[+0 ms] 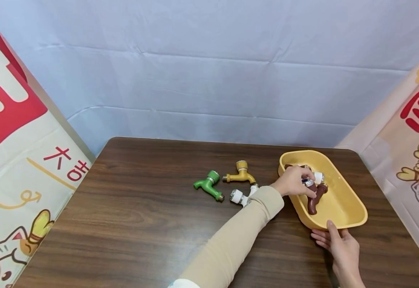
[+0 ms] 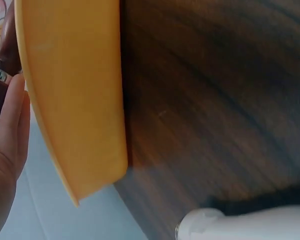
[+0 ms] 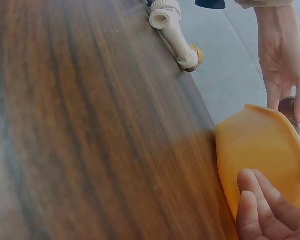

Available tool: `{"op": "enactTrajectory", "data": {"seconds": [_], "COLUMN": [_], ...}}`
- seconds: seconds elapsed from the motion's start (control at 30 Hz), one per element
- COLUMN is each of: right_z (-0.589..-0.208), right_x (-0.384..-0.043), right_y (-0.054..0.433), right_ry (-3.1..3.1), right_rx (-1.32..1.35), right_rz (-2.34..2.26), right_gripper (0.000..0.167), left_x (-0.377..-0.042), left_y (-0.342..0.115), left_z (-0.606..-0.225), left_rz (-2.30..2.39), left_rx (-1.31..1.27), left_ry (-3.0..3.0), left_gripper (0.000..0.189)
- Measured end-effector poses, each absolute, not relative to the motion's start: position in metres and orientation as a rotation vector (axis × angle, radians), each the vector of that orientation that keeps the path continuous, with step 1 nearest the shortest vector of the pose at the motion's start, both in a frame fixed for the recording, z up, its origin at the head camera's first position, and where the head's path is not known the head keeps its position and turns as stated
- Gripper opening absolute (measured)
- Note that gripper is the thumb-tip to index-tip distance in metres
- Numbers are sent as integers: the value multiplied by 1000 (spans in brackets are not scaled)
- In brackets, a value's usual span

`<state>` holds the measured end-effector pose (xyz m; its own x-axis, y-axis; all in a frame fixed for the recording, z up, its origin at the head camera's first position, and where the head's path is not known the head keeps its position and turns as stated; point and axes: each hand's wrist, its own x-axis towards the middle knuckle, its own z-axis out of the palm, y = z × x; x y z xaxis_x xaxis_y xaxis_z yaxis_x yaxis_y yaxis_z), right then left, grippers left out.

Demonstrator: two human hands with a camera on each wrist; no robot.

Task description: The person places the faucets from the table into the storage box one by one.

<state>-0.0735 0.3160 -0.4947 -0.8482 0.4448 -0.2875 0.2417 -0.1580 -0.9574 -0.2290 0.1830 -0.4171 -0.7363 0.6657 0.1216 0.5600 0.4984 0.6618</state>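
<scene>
My left hand (image 1: 293,181) reaches into the yellow basin (image 1: 351,200) and grips a brown faucet (image 2: 9,47) with a silvery collar. Its fingers partly cover the faucet in the head view. Beside those fingers, a brown spout (image 1: 314,205) and a white faucet handle (image 1: 318,177) show inside the basin. My right hand (image 1: 344,250) holds the basin at its near end, thumb over the rim and fingers against the outer wall. In the right wrist view, the fingertips (image 3: 247,177) lie along that wall.
Left of the basin, a green faucet (image 1: 209,185), a yellow faucet (image 1: 241,175) and a white faucet (image 1: 239,197) lie on the wooden table (image 1: 134,224). The left forearm (image 1: 231,244) crosses close to the white one. A pale cloth (image 1: 202,80) hangs behind the table.
</scene>
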Motion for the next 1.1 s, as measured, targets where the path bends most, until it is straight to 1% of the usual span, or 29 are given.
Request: {"op": "enactTrajectory", "data": {"seconds": [0.1,0.23,0.5,0.6,0.8,0.93,1.1], "right_z": [-496,-499,-505,-500,-475,-466,-468], "right_x": [-73,-74,-77,-77,-73,-71,-72], "right_y": [317,320,323,320,306,301,302], "right_ry": [-1926,-1913,-1886,-1922,-1967,-1971,-1966], "right_rx": [-748,-716,-728,-776,-936,-949,-956], "right_rz": [2155,2169,2183,2161,2129,2140,2144], "right_gripper": [26,26,32,34,35,33,32], "left_x": [-226,-223,-219,-218,-213,-210,-208], "left_y": [187,190,194,197,204,207,210], "left_z": [-418,-421,-421,-422,-423,-425,-426], "left_rz": [1035,1012,977,887,739,724,711], "left_rx": [1074,1083,1115,1144,1174,1182,1185], "left_ry": [2591,2599,2621,2658,2666,2658,2674], "left_gripper": [35,36,42,41,38,37,37]}}
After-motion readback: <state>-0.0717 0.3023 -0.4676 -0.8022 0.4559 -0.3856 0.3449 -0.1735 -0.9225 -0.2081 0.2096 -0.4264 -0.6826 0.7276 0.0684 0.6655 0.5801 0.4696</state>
